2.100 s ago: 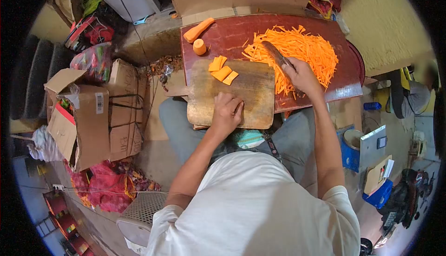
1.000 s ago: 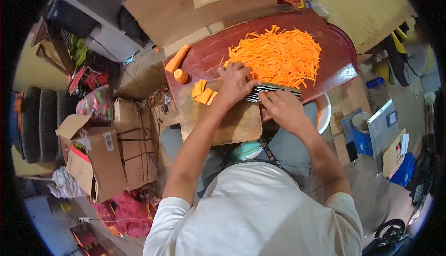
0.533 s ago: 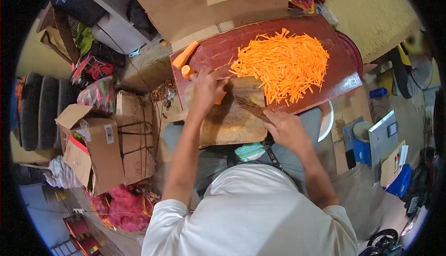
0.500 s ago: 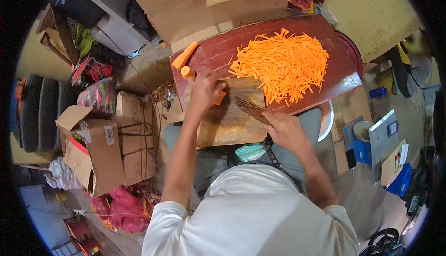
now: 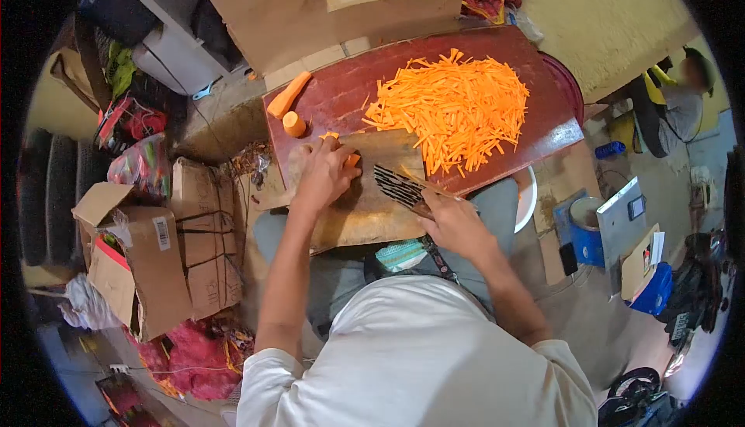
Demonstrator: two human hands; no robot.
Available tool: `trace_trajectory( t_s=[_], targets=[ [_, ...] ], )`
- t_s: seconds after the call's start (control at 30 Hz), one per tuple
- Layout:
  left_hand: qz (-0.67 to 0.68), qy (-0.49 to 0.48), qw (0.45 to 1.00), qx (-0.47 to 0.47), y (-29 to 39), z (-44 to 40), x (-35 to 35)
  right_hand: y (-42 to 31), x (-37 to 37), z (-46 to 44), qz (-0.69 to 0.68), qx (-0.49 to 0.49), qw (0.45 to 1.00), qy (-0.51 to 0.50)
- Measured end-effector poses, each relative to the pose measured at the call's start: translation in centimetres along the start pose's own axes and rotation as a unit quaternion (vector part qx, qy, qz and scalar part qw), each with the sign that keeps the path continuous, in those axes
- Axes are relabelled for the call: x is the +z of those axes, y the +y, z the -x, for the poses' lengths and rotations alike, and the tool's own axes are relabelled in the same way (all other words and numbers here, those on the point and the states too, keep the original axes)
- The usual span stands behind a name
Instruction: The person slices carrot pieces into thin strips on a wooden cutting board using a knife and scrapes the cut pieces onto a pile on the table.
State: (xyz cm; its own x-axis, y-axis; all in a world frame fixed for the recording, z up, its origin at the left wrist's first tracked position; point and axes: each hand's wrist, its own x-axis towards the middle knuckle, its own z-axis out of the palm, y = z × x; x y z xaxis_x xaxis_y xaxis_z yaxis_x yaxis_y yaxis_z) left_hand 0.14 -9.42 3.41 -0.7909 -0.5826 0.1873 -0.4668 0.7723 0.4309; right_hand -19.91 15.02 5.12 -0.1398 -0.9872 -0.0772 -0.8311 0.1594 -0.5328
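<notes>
My left hand (image 5: pixel 320 176) is closed over a piece of carrot (image 5: pixel 351 161) at the left side of the wooden cutting board (image 5: pixel 365 221). Orange also shows just beyond its fingertips. In my right hand (image 5: pixel 456 221) is a knife (image 5: pixel 398 186), its broad, dark-streaked blade over the board and pointing left, apart from the carrot under my left hand. Beyond the board, a large heap of carrot sticks (image 5: pixel 462 109) covers much of the red tabletop (image 5: pixel 349 78). A peeled carrot (image 5: pixel 289 95) and a short carrot chunk (image 5: pixel 294 124) lie at its left end.
Cardboard (image 5: pixel 272 16) stands behind the tabletop. Cardboard boxes (image 5: pixel 147 264) and a red mesh sack (image 5: pixel 198 361) are on the left. A white basin (image 5: pixel 526 198) sits partly under the right edge. Farther right are a blue container (image 5: pixel 587 237) and another person (image 5: pixel 679 113).
The whole view has shifted slightly. The knife blade has turned, so its broad streaked face shows more. My left hand has settled lower over the carrot piece, uncovering the short chunk behind it.
</notes>
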Motion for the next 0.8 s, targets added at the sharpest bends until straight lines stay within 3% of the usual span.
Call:
trace_trajectory(
  t_s=[0.2, 0.3, 0.7, 0.8],
  targets=[
    [-0.006, -0.001, 1.000, -0.012, -0.6, 0.1, 0.6, -0.9, -0.1, 0.2, -0.016, 0.040, 0.998, -0.038],
    [0.031, 0.026, 0.999, -0.005, -1.3, 0.2, 1.4, -0.1, 0.7, 0.7, -0.008, -0.011, 1.000, 0.006],
    [0.064, 0.071, 0.995, -0.022, 0.5, 2.5, 1.0, -1.0, 0.0, 1.2, -0.013, -0.005, 1.000, -0.009],
    [0.072, 0.044, 0.993, -0.080, 1.5, 3.4, 1.2, -0.8, 0.0, 1.3, -0.012, -0.031, 0.999, 0.023]
  ],
)
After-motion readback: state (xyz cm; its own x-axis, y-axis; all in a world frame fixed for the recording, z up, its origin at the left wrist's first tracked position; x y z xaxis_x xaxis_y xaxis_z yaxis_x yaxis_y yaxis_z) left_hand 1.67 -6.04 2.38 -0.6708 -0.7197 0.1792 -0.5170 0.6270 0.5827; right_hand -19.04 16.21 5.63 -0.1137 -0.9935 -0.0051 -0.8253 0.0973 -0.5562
